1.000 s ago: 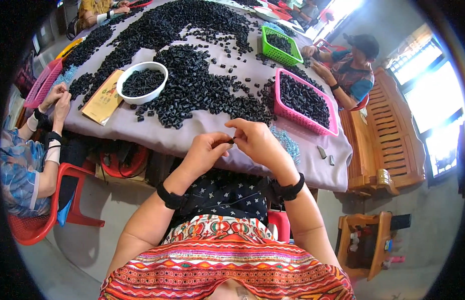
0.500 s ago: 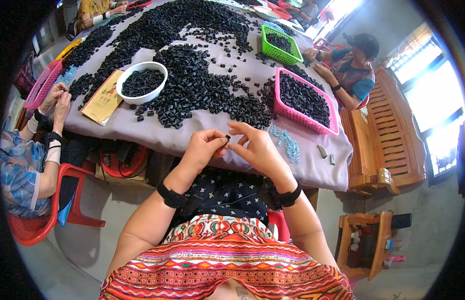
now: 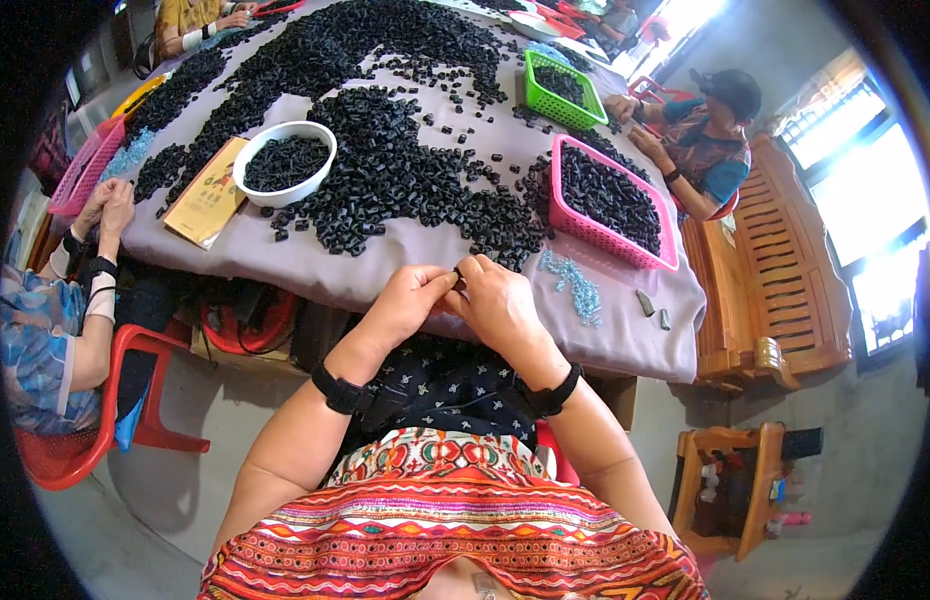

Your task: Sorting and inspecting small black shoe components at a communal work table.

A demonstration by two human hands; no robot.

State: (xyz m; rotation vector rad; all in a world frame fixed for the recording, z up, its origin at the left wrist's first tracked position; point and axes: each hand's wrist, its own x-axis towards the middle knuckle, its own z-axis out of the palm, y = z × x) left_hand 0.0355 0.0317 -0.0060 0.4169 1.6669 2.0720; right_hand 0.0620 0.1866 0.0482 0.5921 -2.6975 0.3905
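Observation:
Close to the table's near edge, my two hands meet. My left hand (image 3: 413, 297) pinches a small black piece (image 3: 458, 279) between thumb and forefinger. The fingers of my right hand (image 3: 497, 302) are closed against the same piece from the other side; they partly hide it. Just beyond lies a big heap of small black tube-like pieces (image 3: 385, 165). To the right of my hands are small clear-blue bits (image 3: 573, 288) on the cloth and a pink basket (image 3: 613, 253) full of black pieces. A white bowl (image 3: 285, 194) with thin black pieces stands left of the heap.
A yellow booklet (image 3: 200, 215) lies beside the bowl on the grey tablecloth (image 3: 645, 345). Farther right stands a green basket (image 3: 565, 112). Co-workers sit left (image 3: 50, 330) and right (image 3: 720, 140) of the table. A wooden bench (image 3: 785, 260) is at right.
My right hand has come in toward the left, its spread fingers closing onto the small black piece. The left co-worker's hands have drawn together.

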